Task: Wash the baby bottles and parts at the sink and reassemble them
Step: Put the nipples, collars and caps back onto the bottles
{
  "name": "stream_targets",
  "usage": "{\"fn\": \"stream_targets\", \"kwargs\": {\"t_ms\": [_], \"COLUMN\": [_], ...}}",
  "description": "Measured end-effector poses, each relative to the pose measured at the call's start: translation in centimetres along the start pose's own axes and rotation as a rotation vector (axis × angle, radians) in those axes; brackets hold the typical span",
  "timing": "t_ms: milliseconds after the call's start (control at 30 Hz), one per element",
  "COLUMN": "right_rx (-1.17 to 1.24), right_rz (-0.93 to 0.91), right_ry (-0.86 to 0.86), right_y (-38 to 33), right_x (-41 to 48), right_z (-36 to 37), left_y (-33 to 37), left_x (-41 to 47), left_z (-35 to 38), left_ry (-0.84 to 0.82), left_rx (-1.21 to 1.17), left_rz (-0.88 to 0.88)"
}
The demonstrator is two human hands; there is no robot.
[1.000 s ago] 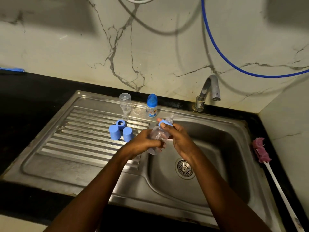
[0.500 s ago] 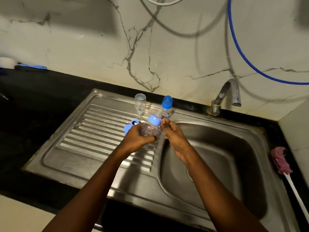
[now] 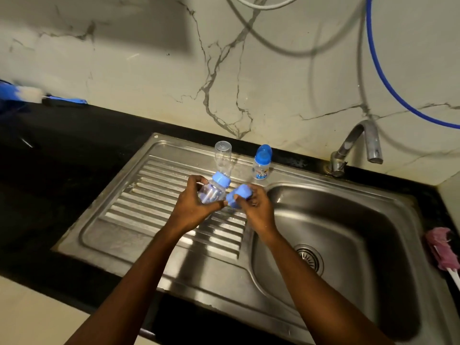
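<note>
My left hand [image 3: 193, 207] grips a clear baby bottle [image 3: 211, 191] with a blue collar and teat, tilted over the ribbed drainboard [image 3: 139, 195]. To its right, my right hand [image 3: 256, 206] holds a blue cap [image 3: 242, 191]; a second blue cap [image 3: 232, 201] sits just below it, partly hidden by my fingers. A bare clear bottle [image 3: 222, 155] stands upside down at the back of the drainboard. An assembled bottle with a blue cap [image 3: 261, 161] stands upright beside it.
The steel sink basin [image 3: 348, 232] with its drain [image 3: 310, 258] lies to the right, under the tap [image 3: 358, 143]. A pink bottle brush [image 3: 441, 250] lies on the right counter. A blue-and-white brush [image 3: 32, 94] lies at the far left.
Both hands moved left from over the basin to the drainboard. My right hand left the bottle's teat and took hold of a blue cap. The camera swung left.
</note>
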State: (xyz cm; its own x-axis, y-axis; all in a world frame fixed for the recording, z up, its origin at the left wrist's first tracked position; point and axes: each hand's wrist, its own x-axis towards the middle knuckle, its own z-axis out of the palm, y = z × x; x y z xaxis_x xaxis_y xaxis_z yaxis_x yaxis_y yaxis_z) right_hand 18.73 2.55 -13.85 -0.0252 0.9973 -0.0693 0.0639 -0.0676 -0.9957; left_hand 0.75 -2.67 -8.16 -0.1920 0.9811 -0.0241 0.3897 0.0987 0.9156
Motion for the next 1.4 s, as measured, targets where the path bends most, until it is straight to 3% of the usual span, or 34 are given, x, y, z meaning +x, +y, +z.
{"fn": "stream_targets", "kwargs": {"t_ms": [133, 233, 533, 1000, 1233, 1400], "right_rx": [0.343, 0.438, 0.109, 0.138, -0.006, 0.18], "right_rz": [0.046, 0.027, -0.109, -0.081, -0.103, -0.078], "right_ry": [0.261, 0.249, 0.121, 0.281, 0.151, 0.124], "right_y": [-3.0, -5.1, -6.0, -6.4, -7.6, -8.9], "right_x": [0.1, -0.4, -1.7, -3.5, -2.8, -1.4], "right_z": [-4.6, -7.3, -9.0, -8.0, -7.5, -7.1], "left_y": [0.8, 1.0, 2.7, 4.1, 3.2, 4.8], "left_x": [-0.2, -0.1, -0.1, -0.5, 0.1, 1.5], "left_z": [2.1, 4.1, 8.3, 8.2, 7.3, 5.7], "left_ry": [-0.036, -0.079, -0.173, -0.216, -0.173, -0.086], "left_rx": [-0.014, -0.042, -0.085, -0.227, -0.117, 0.185], "left_rz": [0.029, 0.048, 0.083, 0.087, 0.101, 0.227]}}
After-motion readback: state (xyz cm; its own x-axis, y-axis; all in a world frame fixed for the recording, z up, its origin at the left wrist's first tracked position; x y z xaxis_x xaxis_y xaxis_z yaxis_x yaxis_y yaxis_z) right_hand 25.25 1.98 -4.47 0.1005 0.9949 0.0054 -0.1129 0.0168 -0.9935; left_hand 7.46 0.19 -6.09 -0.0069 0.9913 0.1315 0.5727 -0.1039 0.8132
